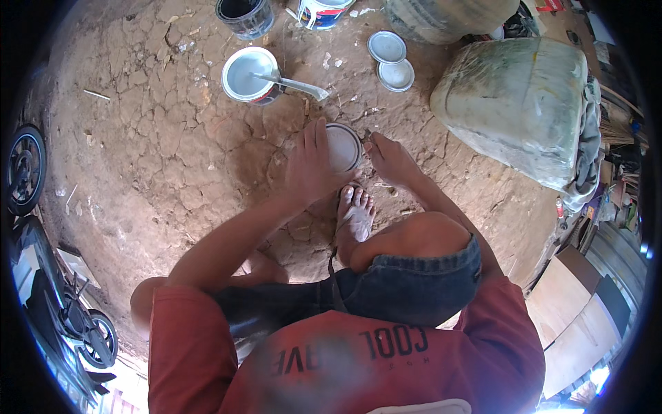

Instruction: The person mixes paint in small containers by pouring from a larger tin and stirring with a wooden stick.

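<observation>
My left hand (309,162) is wrapped round the side of a round lidded can (343,143) on the cracked dirt floor, just beyond my bare foot (355,212). At the can's right, my right hand (392,159) is closed on a small dark object (368,136) at the rim, too small to name exactly. Beyond the can stands an open paint pail (241,72) of pale liquid, with a flat stick (303,88) lying across it. Two loose round lids (394,73) lie to its right.
A dark bucket (245,17) and another paint pail (321,15) stand at the top. A large translucent container (507,114) and a bulky dusty object (448,14) sit right and top right. A motorcycle (58,297) is at the left, with boards (565,297) at lower right.
</observation>
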Demonstrator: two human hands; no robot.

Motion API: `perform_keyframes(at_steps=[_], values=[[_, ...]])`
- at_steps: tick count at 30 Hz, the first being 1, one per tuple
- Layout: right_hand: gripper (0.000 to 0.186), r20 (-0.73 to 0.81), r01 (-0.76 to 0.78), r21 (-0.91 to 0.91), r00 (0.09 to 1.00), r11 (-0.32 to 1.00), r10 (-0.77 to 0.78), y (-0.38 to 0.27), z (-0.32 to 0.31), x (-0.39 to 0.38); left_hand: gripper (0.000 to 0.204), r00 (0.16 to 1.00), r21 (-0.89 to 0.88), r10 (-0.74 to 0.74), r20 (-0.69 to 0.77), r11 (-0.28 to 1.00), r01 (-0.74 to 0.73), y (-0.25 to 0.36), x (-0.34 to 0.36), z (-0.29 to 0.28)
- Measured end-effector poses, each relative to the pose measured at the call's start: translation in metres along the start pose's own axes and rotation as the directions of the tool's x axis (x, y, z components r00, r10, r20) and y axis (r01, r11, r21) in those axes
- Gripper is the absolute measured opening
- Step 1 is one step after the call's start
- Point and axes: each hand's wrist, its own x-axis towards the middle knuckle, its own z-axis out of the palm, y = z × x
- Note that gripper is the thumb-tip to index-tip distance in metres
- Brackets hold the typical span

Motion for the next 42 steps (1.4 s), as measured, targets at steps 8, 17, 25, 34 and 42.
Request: perform_keyframes(at_steps=[8, 17, 25, 34, 42], values=[[0.030, -0.081, -0.098, 0.226, 0.990, 0.969, 0.119, 0.000, 0.031, -0.012, 0.119, 0.712, -0.077, 0.529, 0.461, 0.824, -0.562, -0.036, 0.072, -0.046], [0.024, -0.010, 0.117, -0.029, 0.993, 0.993, -0.118, 0.033, 0.019, 0.006, 0.121, 0.746, -0.065, 0.557, 0.364, 0.814, -0.577, -0.044, 0.065, -0.043], [0.028, 0.002, 0.009, 0.047, 1.000, 0.999, -0.009, 0.012, 0.007, 0.016, 0.118, 0.995, 0.112, 0.010, -0.099, 0.994, 0.001, 0.013, 0.009, -0.007], [0.028, -0.050, -0.111, 0.104, 0.992, 0.988, 0.117, 0.001, 0.022, -0.013, 0.114, 0.902, 0.034, 0.423, 0.093, 0.904, -0.427, -0.030, 0.034, -0.018], [0.029, -0.091, -0.173, 0.149, 0.978, 0.974, 0.188, -0.003, 0.029, -0.015, 0.108, 0.884, 0.003, 0.459, 0.093, 0.888, -0.461, -0.036, 0.036, -0.018]])
